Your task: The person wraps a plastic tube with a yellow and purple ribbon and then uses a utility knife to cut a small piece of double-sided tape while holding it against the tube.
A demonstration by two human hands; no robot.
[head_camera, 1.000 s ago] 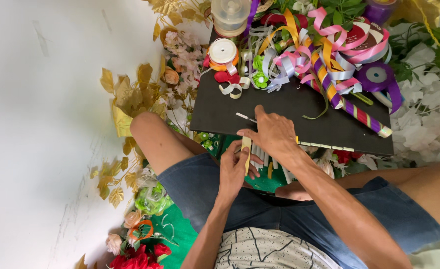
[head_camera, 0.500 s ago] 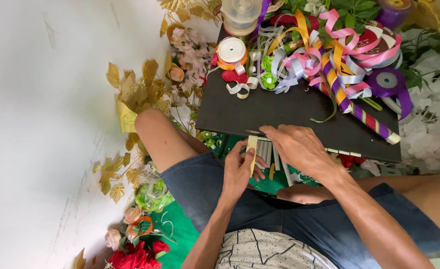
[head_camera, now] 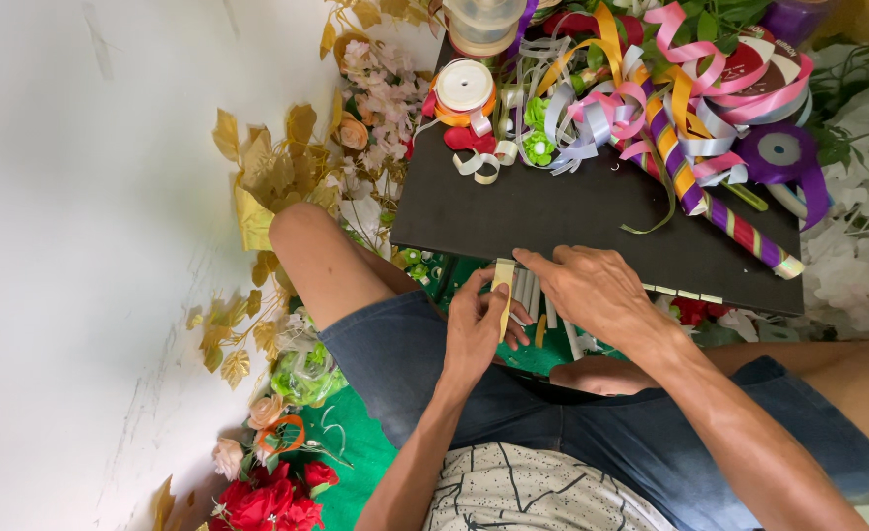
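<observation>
Here the left hand (head_camera: 476, 329) pinches a narrow cream ribbon strip (head_camera: 503, 292) upright at the near edge of the black rectangular board (head_camera: 562, 211); the right hand (head_camera: 592, 290) nips its top. Best keep the strip taut and straight. At twelve o'clock, tangled coloured curling ribbons (head_camera: 641, 108) crowd the board.

Two hands at work; one dark table (head_camera: 552, 211); one white ribbon spool (head_camera: 464, 87); one purple spool (head_camera: 779, 150); two striped wrapped sticks (head_camera: 739, 231).
</observation>
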